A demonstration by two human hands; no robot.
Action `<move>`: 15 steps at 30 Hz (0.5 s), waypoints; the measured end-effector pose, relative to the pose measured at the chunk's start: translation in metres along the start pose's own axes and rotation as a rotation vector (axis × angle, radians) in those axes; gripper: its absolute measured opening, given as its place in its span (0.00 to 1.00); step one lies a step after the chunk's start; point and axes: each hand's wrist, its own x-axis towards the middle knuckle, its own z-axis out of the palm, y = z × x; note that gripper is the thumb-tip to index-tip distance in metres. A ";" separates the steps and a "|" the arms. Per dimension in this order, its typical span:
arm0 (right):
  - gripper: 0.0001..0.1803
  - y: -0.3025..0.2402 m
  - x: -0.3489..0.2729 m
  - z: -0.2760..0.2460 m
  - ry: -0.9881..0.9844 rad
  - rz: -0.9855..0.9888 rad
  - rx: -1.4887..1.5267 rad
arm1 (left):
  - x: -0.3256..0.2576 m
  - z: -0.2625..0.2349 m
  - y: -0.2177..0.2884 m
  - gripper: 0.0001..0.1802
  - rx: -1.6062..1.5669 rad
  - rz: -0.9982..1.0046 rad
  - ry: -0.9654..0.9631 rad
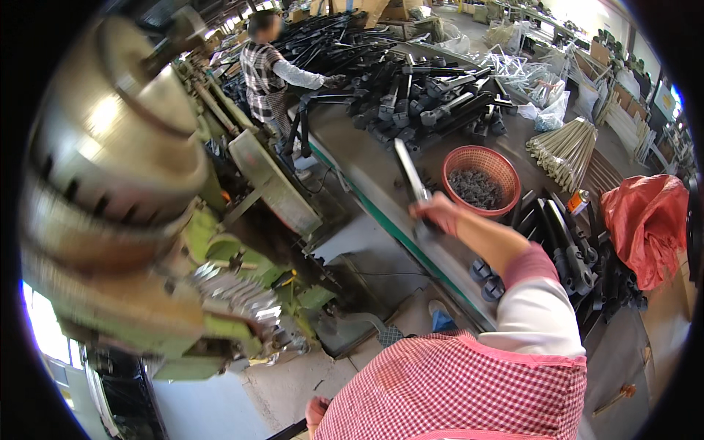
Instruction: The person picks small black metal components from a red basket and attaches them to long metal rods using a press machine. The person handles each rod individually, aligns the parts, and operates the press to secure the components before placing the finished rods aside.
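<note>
My right arm reaches out over the workbench (469,275), and my right hand (438,213) is closed round a long black bar-shaped part (411,169), blurred by motion, with a bright shine along its side. Just beyond that hand stands a red plastic basket (482,151) holding many small dark pieces (475,188). Low in the view, beside my checked apron, my left hand (317,412) is closed on a dark bar (290,431). Most of that bar is cut off by the lower edge.
A green press machine (242,323) with a big metal wheel (110,147) fills the left. Black parts (433,95) pile up at the bench's far end, where a co-worker (268,73) stands. To the right lie more black parts (561,242), a spray can (578,202), pale rods (565,154) and a red sack (645,220).
</note>
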 end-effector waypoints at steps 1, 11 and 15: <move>0.12 -0.040 0.043 -0.008 0.076 -0.117 -0.058 | -0.004 0.018 -0.014 0.08 -0.695 -0.329 0.067; 0.25 -0.032 -0.033 -0.206 1.335 -0.252 -1.363 | 0.174 0.074 0.139 0.11 -0.773 -0.876 0.171; 0.17 -0.001 -0.211 -0.299 1.317 0.814 -1.448 | 0.208 0.096 0.215 0.14 -0.699 -0.825 0.035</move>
